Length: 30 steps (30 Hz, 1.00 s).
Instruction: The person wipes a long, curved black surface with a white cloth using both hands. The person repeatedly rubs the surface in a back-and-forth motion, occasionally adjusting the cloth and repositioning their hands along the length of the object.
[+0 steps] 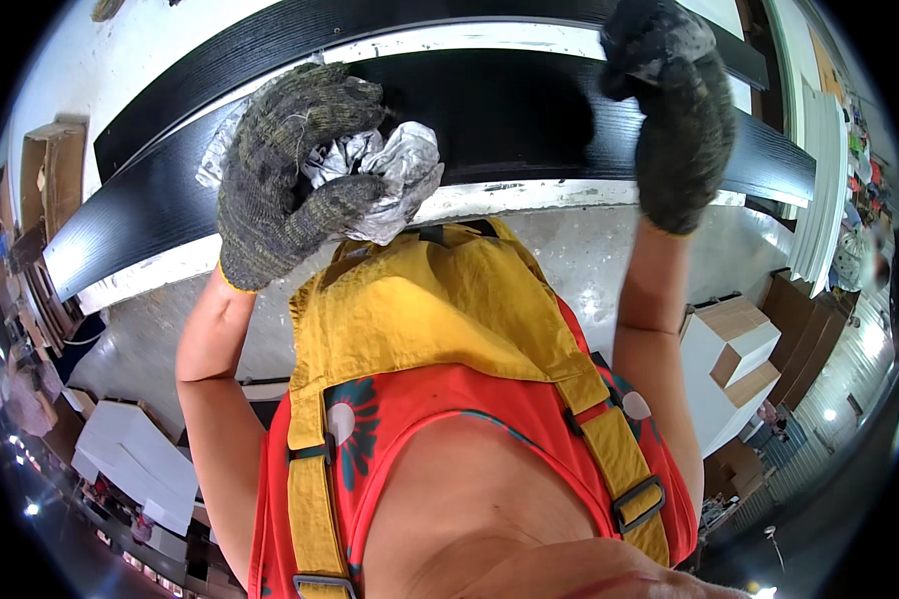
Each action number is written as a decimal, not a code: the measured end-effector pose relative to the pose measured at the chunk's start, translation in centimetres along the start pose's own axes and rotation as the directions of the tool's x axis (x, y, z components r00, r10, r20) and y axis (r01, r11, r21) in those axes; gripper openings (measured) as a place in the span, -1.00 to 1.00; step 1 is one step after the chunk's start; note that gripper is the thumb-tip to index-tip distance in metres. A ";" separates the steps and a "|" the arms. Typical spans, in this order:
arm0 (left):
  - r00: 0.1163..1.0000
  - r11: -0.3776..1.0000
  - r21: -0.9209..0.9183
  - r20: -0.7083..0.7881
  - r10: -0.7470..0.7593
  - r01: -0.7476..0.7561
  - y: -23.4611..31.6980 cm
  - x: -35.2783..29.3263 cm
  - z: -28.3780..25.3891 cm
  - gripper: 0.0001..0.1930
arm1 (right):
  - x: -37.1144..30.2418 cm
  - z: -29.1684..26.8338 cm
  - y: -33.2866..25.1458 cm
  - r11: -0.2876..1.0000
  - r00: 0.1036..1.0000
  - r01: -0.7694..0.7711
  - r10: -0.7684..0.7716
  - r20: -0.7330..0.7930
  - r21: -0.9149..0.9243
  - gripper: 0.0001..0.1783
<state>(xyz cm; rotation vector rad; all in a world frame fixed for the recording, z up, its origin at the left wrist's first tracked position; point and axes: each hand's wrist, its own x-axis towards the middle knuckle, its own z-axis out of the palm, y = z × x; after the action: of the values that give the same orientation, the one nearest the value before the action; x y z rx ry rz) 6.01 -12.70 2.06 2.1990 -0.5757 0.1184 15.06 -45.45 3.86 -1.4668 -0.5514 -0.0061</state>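
My left hand, in a dark knitted glove, is closed round a crumpled grey-white rag. Part of the bundle pokes out beyond the thumb, above a long glossy black board. My right hand, gloved the same way, is raised over the board's right part with its fingers curled in. A greyish patch shows at those fingers; whether it is a held thing or a stained glove I cannot tell. Behind the first board lies a second black board, partly covered by both hands.
The boards rest on a white work surface with scuffed edges. White strips are stacked at its right end. An open cardboard box stands at the left. White-topped stacks and cartons stand on the grey floor.
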 end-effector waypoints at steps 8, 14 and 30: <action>0.999 0.999 0.023 -0.036 -0.024 0.025 -0.3 -0.6 0.1 -0.54 | 3.6 1.1 -0.5 0.480 0.945 0.305 -0.046 0.324 -0.822 -0.70; 0.998 0.997 0.066 -0.052 -0.039 0.042 -0.1 -0.8 0.2 -0.56 | 4.1 2.5 0.3 0.413 0.944 0.324 -0.083 0.320 -0.851 -0.73; 0.999 0.999 0.024 -0.023 -0.026 0.027 -0.4 -1.0 0.3 -0.53 | 4.7 4.7 -0.9 0.320 0.952 0.303 -0.058 0.300 -0.898 -0.82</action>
<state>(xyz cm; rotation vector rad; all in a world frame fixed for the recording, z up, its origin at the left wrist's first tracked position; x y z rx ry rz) 5.29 -12.31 1.33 2.2251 -0.5349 0.1372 17.24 -39.60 6.39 -2.5918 -0.9916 -0.4356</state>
